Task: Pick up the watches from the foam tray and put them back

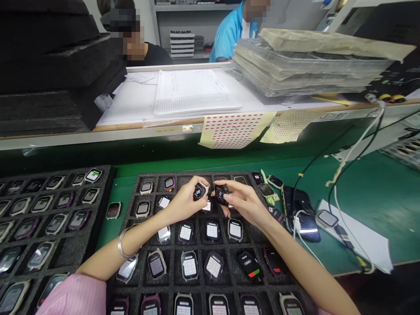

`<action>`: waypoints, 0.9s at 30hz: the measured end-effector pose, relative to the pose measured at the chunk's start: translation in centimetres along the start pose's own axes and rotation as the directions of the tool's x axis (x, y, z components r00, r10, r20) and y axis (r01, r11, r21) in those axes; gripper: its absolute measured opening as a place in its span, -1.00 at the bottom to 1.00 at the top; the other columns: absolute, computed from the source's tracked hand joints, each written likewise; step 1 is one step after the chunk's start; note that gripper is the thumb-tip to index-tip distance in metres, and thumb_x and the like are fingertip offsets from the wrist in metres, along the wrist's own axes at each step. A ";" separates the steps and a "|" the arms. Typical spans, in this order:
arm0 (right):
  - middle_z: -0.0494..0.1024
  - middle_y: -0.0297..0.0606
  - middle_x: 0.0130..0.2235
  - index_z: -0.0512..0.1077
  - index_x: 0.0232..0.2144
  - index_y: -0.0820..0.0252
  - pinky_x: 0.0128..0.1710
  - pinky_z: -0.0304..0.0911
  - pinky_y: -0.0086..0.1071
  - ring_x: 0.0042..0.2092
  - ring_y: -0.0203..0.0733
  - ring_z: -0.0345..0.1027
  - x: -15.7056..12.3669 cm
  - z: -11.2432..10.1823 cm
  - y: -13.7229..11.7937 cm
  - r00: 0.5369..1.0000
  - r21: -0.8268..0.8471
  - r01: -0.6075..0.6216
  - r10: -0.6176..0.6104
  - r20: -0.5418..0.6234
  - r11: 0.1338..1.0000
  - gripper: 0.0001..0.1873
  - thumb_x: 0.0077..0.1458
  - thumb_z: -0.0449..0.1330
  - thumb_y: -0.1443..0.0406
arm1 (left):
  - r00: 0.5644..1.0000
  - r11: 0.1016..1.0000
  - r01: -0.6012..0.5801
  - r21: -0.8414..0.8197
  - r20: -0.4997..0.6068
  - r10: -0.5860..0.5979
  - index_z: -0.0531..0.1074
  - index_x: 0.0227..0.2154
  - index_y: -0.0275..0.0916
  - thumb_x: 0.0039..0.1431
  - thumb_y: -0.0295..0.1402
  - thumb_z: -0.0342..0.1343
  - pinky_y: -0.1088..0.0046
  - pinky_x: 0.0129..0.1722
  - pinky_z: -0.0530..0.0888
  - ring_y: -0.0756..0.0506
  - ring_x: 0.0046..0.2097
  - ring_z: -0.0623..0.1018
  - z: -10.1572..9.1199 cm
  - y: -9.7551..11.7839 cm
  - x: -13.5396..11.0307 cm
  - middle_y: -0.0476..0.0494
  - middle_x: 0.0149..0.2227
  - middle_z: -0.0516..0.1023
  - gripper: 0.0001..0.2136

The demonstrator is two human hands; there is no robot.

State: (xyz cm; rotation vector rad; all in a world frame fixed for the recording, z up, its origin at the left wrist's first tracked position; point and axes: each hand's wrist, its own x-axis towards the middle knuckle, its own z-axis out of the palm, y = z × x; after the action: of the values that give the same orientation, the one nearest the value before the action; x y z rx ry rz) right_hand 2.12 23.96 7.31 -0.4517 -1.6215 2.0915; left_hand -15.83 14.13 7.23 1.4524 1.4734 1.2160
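Observation:
My left hand (185,202) pinches a small watch body with a pale case (199,191), its screen lit. My right hand (244,202) pinches a second watch body with a dark case (222,193). Both are held side by side, almost touching, just above the far rows of a black foam tray (131,218). The tray's pockets hold several more watch bodies with lit screens. A metal bangle is on my left wrist.
A second foam tray of watch bodies (75,249) lies at the left. Loose watch bodies, a dark phone (305,218) and cables lie right of the tray on the green mat. A raised shelf carries papers, sticker sheets (232,129) and stacked plastic trays (305,65). Two people sit behind it.

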 end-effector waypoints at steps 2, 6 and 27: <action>0.53 -0.15 -0.15 0.45 -0.01 0.14 -0.56 0.35 -0.44 -0.51 -0.35 0.35 0.0 -0.1 0.0 1.000 0.001 0.006 -0.006 0.018 1.000 -0.63 0.09 0.27 0.32 | 1.000 1.000 0.004 0.011 0.008 -0.004 0.26 -0.18 -0.20 0.05 -0.49 0.04 0.46 -0.24 0.32 -0.05 -0.28 0.39 -0.1 0.1 0.0 0.00 -0.32 0.39 -0.76; 0.52 -0.17 -0.16 0.45 0.02 0.12 -0.54 0.36 -0.44 -0.50 -0.34 0.38 0.0 -0.1 0.0 0.999 -0.001 0.020 -0.020 0.037 1.000 -0.61 0.11 0.26 0.31 | 1.000 1.000 -0.005 -0.026 0.020 0.006 0.25 -0.15 -0.20 0.07 -0.48 0.04 0.47 -0.24 0.34 -0.05 -0.27 0.40 -0.1 0.1 0.0 -0.02 -0.29 0.40 -0.75; 0.53 -0.19 -0.17 0.41 0.06 0.12 -0.50 0.39 -0.43 -0.48 -0.32 0.42 -0.3 0.0 -0.4 0.999 0.001 -0.012 0.012 0.040 1.000 -0.57 0.11 0.25 0.30 | 1.000 1.000 0.003 -0.010 -0.006 -0.003 0.26 -0.11 -0.21 0.09 -0.44 0.07 0.46 -0.26 0.39 -0.04 -0.28 0.44 0.0 0.2 -0.2 -0.03 -0.27 0.40 -0.72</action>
State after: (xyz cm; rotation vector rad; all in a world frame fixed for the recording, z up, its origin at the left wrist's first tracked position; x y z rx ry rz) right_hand 2.43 23.88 7.73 -0.4223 -1.6437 2.1235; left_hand -15.71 13.88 7.40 1.4405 1.4718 1.2250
